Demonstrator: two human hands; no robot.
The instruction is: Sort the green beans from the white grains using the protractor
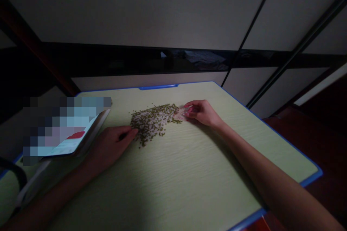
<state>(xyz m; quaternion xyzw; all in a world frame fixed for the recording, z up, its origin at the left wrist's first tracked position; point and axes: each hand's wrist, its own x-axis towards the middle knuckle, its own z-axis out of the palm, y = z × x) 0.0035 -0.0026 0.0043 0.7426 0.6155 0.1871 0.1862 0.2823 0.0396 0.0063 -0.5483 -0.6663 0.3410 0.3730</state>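
A pile of small green beans mixed with pale grains (151, 119) is spread loosely on the pale yellow-green tabletop (173, 173). My left hand (112, 144) rests at the pile's left edge, its thumb and index finger drawn together at the beans. Whatever may be between those fingertips is too small to make out. At the right end of the pile, my right hand (202, 112) grips a small clear plastic bag with pinkish print (179, 113). The bag lies low against the beans there, and part of it is hidden by my fingers.
A lit tablet-like screen (77, 142), partly blurred out, stands propped at the table's left side. Blue edging (311, 178) rims the table. Behind it rises a pale cabinet front (141, 11) with a dark open gap holding some cloth-like items (204, 59).
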